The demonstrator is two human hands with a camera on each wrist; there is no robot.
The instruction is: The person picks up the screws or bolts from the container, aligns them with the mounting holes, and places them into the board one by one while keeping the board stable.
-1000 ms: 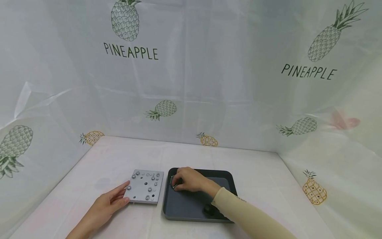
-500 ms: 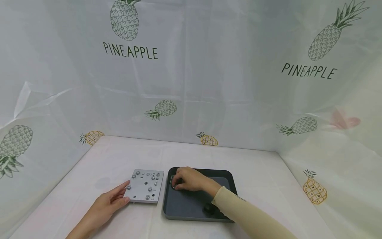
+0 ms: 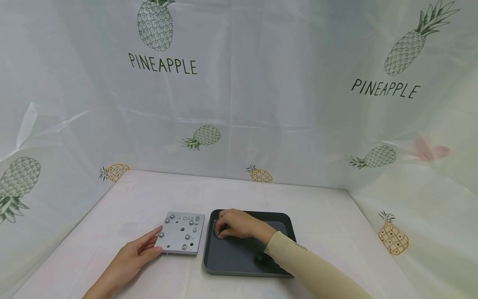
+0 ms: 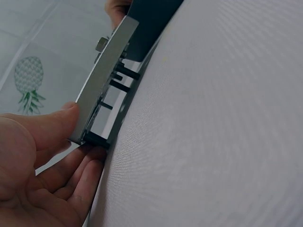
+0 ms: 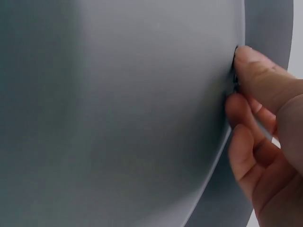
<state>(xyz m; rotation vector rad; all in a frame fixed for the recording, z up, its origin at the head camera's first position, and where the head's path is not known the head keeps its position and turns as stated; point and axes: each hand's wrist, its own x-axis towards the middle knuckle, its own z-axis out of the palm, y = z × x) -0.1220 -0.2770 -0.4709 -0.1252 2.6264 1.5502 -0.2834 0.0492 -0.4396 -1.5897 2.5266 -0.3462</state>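
My left hand (image 3: 130, 257) pinches the left edge of a square silver metal plate (image 3: 177, 238). Several socket-head screws (image 3: 187, 236) sit in the plate, among open holes. From the left wrist view, the thumb lies on top of the plate and the fingers are under it; dark screw shanks (image 4: 128, 73) stick out below. Over the far-left corner of a dark grey tray (image 3: 231, 261), the curled fingers of my right hand (image 3: 237, 224) pinch at a small dark metal part (image 5: 235, 75), mostly hidden by thumb and fingertips.
A small black object (image 3: 261, 258) lies in the tray near the right forearm's sleeve (image 3: 306, 261). The tray stands just right of the plate on a white-covered table (image 3: 291, 199). A pineapple-printed curtain (image 3: 261, 104) closes off the back and sides.
The right fingers have shifted very slightly at the tray's corner, and less of the small metal part shows by them. The left hand and plate have stayed still.
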